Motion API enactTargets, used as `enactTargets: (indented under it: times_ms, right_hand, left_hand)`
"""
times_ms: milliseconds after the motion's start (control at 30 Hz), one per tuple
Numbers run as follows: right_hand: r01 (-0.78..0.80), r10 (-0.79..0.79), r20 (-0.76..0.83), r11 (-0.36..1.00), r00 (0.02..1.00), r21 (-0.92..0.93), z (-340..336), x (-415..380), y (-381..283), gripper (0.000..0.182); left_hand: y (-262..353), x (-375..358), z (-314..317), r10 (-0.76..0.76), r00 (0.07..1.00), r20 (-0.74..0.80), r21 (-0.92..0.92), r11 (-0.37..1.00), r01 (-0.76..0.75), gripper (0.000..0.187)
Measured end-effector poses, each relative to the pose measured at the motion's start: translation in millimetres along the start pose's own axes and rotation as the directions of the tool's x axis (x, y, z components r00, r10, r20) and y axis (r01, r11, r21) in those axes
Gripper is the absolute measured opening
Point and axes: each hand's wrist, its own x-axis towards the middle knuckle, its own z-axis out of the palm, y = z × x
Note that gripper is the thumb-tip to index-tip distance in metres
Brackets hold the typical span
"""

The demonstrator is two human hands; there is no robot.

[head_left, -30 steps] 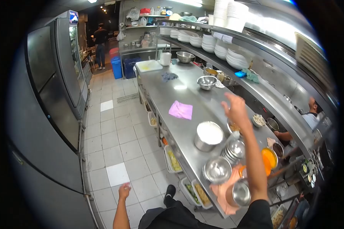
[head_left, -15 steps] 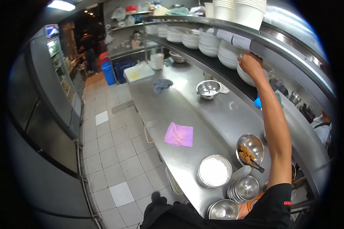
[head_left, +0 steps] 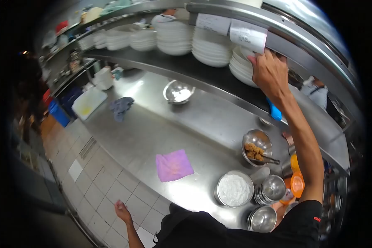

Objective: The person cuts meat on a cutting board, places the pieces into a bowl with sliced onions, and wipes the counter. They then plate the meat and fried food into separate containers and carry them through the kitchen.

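My right hand (head_left: 271,75) reaches up to the shelf, beside a stack of white bowls (head_left: 242,67) and the lower edge of a paper slip (head_left: 248,34). Its fingers are bent and closed; what they hold is hidden. My left hand (head_left: 122,211) hangs low over the tiled floor, holding nothing visible, its fingers loosely apart. On the steel counter (head_left: 211,136) a pink cloth (head_left: 174,165) lies flat. Right of it stand a bowl of white powder (head_left: 234,189) and a steel bowl with brown fried pieces (head_left: 254,151) and tongs.
More white bowls (head_left: 174,38) line the shelf. A steel bowl (head_left: 178,91), a grey cloth (head_left: 121,108) and a white tray (head_left: 89,102) are farther back. Stacked steel bowls (head_left: 273,188) and an orange container (head_left: 297,184) stand near my right arm. Another person (head_left: 315,92) is beyond the shelf.
The view has turned toward the shelf, and the counter appears shifted left. My left hand has come into view at the bottom. My right hand remains raised by the bowls.
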Motion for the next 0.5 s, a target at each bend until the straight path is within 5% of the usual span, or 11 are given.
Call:
enactTargets:
  times_ms: [67, 233, 300, 367, 400, 467, 500]
  right_hand:
    - [0.200, -0.208, -0.294, 0.978, 0.933, -0.057, -21.1, -14.0, -11.4, 0.027]
    - [0.146, -0.149, -0.120, 0.989, 0.981, -0.040, -76.1, -86.4, -70.1, 0.027]
    - [0.123, -0.124, 0.023, 0.991, 0.992, 0.044, -81.8, -124.2, -101.9, 0.025]
    - [0.029, -0.074, 0.169, 0.966, 0.983, 0.257, -70.5, -153.4, -132.3, 0.024]
    - [-0.065, -0.040, 0.264, 0.923, 0.964, 0.378, -53.1, -170.6, -145.6, 0.023]
    - [-0.201, -0.028, 0.401, 0.831, 0.916, 0.518, 1.1, -217.0, -171.8, 0.023]
    - [-0.239, -0.039, 0.444, 0.798, 0.895, 0.554, 31.6, -243.8, -184.4, 0.022]
  left_hand:
    - [60.2, 57.8, 42.9, 0.017, 0.995, 0.101, -0.069, 0.998, -0.010, 0.034]
    - [260.1, 79.9, 179.1, 0.031, 0.857, 0.515, -0.205, 0.975, 0.088, 0.034]
    - [334.0, 47.5, 213.2, 0.037, 0.627, 0.778, -0.169, 0.974, 0.152, 0.039]
    - [374.5, 15.2, 238.5, 0.067, 0.245, 0.967, -0.144, 0.940, 0.309, 0.049]
    - [378.6, 1.0, 250.1, 0.075, 0.221, 0.972, -0.143, 0.940, 0.310, 0.049]
    - [377.7, -25.2, 280.3, -0.065, -0.237, 0.969, 0.180, 0.847, 0.501, 0.060]
    - [359.3, -33.1, 301.9, -0.197, -0.301, 0.933, 0.316, 0.850, 0.421, 0.062]
